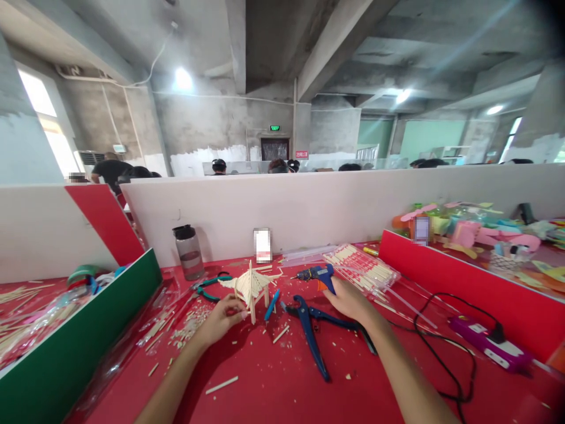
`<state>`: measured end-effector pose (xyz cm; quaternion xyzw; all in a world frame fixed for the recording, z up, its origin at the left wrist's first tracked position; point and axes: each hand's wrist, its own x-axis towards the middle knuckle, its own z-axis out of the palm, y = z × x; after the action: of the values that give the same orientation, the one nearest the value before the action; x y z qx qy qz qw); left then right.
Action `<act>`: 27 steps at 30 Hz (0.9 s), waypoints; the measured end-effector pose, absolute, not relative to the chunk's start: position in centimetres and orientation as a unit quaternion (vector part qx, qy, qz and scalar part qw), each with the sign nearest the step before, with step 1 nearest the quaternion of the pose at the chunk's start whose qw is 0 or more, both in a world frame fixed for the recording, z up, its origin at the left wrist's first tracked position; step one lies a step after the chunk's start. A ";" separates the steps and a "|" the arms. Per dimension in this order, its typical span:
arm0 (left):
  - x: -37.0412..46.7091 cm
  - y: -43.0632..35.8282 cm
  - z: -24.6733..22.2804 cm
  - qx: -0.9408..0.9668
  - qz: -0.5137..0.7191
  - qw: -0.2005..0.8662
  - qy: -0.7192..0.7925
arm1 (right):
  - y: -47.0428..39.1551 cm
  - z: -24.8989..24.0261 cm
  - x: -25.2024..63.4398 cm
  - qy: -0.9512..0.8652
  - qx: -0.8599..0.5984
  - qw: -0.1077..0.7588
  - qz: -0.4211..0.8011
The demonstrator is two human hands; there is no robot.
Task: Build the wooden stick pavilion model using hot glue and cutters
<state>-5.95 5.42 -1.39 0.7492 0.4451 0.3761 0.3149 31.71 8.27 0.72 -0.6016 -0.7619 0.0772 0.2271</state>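
Note:
A small pavilion model (251,285) built from pale wooden sticks stands upright on the red table, its pointed roof resting on stick posts. My left hand (226,318) is at its left front, fingers closed around the lower part by a post; the exact grip is partly hidden. In my right hand (346,297) is a blue glue gun (321,275), its nozzle pointing left toward the model with a gap between. A blue pen-like tool (272,305) lies just right of the model. Below the glue gun rests a dark blue ratchet cutter (309,333) with handles spread.
Green-handled pliers (209,290) and a water bottle (188,252) stand left of the model. Bagged sticks (364,268) lie behind my right hand. A purple power strip (489,344) with a black cord is at right. Green (101,312) and red (468,288) dividers flank the table.

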 end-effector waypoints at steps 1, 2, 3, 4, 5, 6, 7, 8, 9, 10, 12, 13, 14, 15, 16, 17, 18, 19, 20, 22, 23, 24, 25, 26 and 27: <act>-6.0 5.4 -1.4 0.748 0.377 0.314 0.446 | 8.4 0.5 31.8 -0.757 -0.617 0.204 0.074; -6.0 5.4 -1.4 0.746 0.379 0.314 0.448 | 8.5 0.3 31.7 -0.748 -0.633 0.186 0.070; -6.0 5.4 -1.4 0.745 0.381 0.314 0.450 | 8.6 0.1 31.7 -0.737 -0.650 0.172 0.066; -6.0 5.4 -1.4 0.744 0.381 0.314 0.451 | 8.8 0.0 31.7 -0.726 -0.665 0.162 0.061; -6.0 5.4 -1.3 0.744 0.380 0.314 0.451 | 9.0 -0.2 31.6 -0.716 -0.678 0.156 0.055; -6.0 5.4 -1.3 0.745 0.378 0.313 0.452 | 9.2 -0.3 31.5 -0.709 -0.687 0.155 0.049; -5.9 5.4 -1.3 0.746 0.376 0.312 0.452 | 9.5 -0.4 31.5 -0.704 -0.692 0.156 0.045; -5.9 5.4 -1.2 0.747 0.376 0.309 0.453 | 9.8 -0.5 31.4 -0.700 -0.695 0.159 0.041; -5.9 5.3 -1.2 0.747 0.377 0.307 0.453 | 10.0 -0.5 31.4 -0.697 -0.698 0.161 0.036; -5.9 5.3 -1.2 0.747 0.377 0.306 0.454 | 10.3 -0.6 31.3 -0.693 -0.702 0.162 0.032; -5.9 5.3 -1.2 0.746 0.379 0.308 0.453 | 10.7 -0.7 31.1 -0.687 -0.707 0.165 0.025; -5.9 5.3 -1.2 0.745 0.381 0.309 0.452 | 10.8 -0.8 31.0 -0.684 -0.710 0.166 0.021; -5.9 5.3 -1.3 0.744 0.383 0.310 0.451 | 11.0 -0.8 30.9 -0.682 -0.712 0.167 0.018; -6.0 5.4 -1.3 0.744 0.384 0.311 0.449 | 11.1 -0.9 30.8 -0.680 -0.713 0.168 0.015; -6.0 5.4 -1.3 0.745 0.385 0.312 0.447 | 11.2 -1.0 30.6 -0.679 -0.714 0.170 0.012; -6.1 5.4 -1.4 0.745 0.384 0.313 0.446 | 11.3 -1.1 30.5 -0.678 -0.715 0.172 0.009; -6.1 5.5 -1.4 0.746 0.382 0.315 0.446 | 11.3 -1.2 30.3 -0.677 -0.715 0.174 0.007; -6.1 5.5 -1.4 0.747 0.380 0.315 0.446 | 11.4 -1.2 30.1 -0.678 -0.714 0.175 0.004; -6.1 5.5 -1.4 0.749 0.377 0.313 0.446 | 11.4 -1.3 30.0 -0.679 -0.713 0.175 0.002; -6.2 5.5 -1.3 0.753 0.372 0.308 0.447 | 11.5 -1.5 29.7 -0.682 -0.710 0.174 -0.001; -6.2 5.5 -1.3 0.755 0.369 0.307 0.447 | 11.5 -1.6 29.5 -0.684 -0.709 0.172 -0.002; -6.3 5.6 -1.3 0.757 0.366 0.306 0.447 | 11.5 -1.7 29.4 -0.684 -0.709 0.170 -0.002; -6.4 5.6 -1.4 0.758 0.362 0.307 0.447 | 11.6 -1.8 29.3 -0.684 -0.709 0.168 -0.002; -6.4 5.6 -1.4 0.760 0.358 0.308 0.447 | 11.6 -1.9 29.2 -0.684 -0.710 0.166 -0.001; -6.5 5.6 -1.4 0.762 0.355 0.307 0.447 | 11.6 -1.9 29.1 -0.684 -0.711 0.165 0.000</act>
<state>-6.53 5.64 -1.45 0.7620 0.4467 0.3545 0.3068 29.12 11.59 -1.94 -0.7106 -0.6841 -0.0001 0.1645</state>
